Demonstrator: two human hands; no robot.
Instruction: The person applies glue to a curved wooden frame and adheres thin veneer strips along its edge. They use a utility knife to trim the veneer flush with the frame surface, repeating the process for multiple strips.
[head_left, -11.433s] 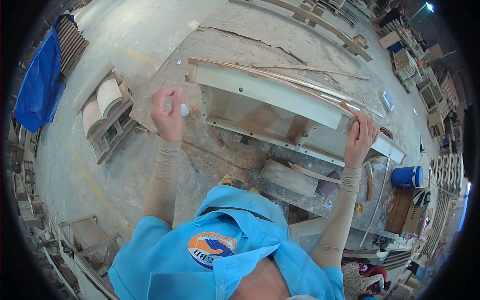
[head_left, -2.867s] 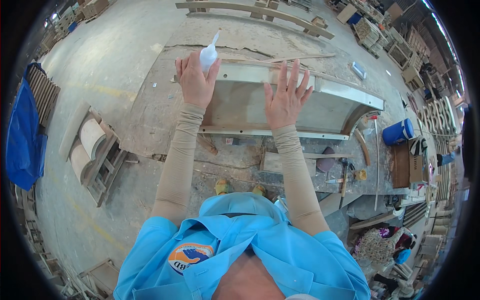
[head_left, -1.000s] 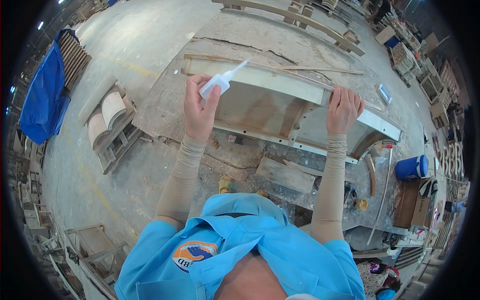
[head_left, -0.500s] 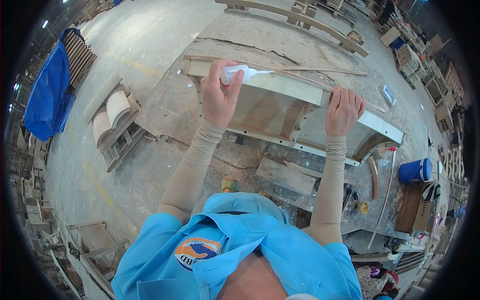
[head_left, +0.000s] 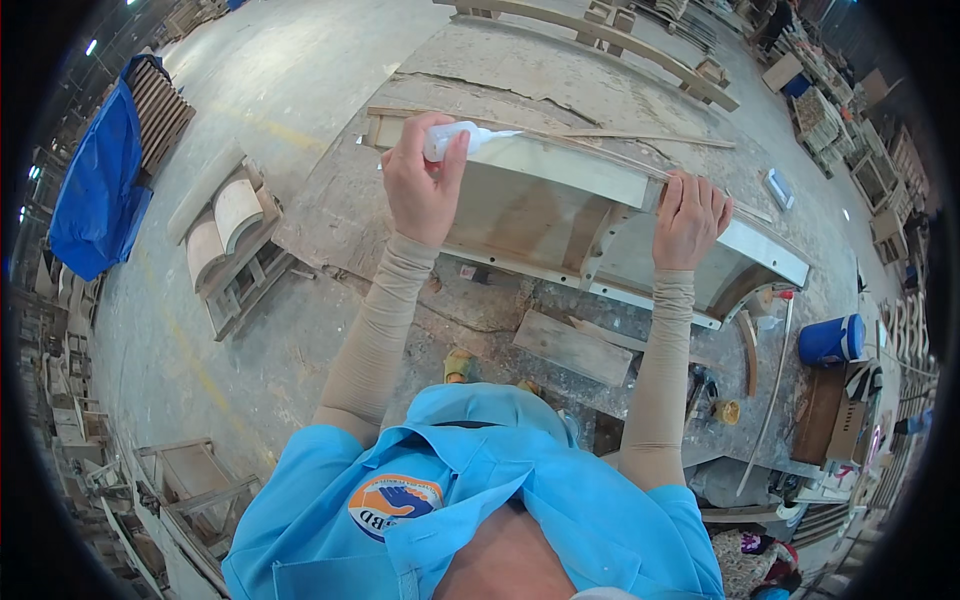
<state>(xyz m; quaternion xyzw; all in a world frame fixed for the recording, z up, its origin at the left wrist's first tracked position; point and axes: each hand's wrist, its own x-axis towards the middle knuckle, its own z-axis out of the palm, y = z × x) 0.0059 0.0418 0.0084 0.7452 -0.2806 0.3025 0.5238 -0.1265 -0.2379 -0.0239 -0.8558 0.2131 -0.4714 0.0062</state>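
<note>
My left hand (head_left: 421, 192) is closed around a white squeeze bottle (head_left: 452, 142), tipped sideways. Its narrow nozzle points right, just over the far top edge of a long pale wooden frame (head_left: 585, 176). Along that edge runs a thin wooden strip (head_left: 622, 161). Farther right, the fingers of my right hand (head_left: 690, 222) are curled over the strip at the frame's edge; the fingertips' underside is hidden. The frame has open compartments with curved brackets facing me.
Behind the frame lies a loose thin slat (head_left: 650, 138), with a long wooden beam (head_left: 610, 42) farther off. Offcut boards (head_left: 570, 350) lie on the floor nearer me. A blue bucket (head_left: 832, 340) stands at right, and curved wooden pieces (head_left: 225, 235) sit at left.
My left hand has moved a little to the left with the squeeze bottle, its nozzle travelling along the frame's edge. My right hand stays in about the same place.
</note>
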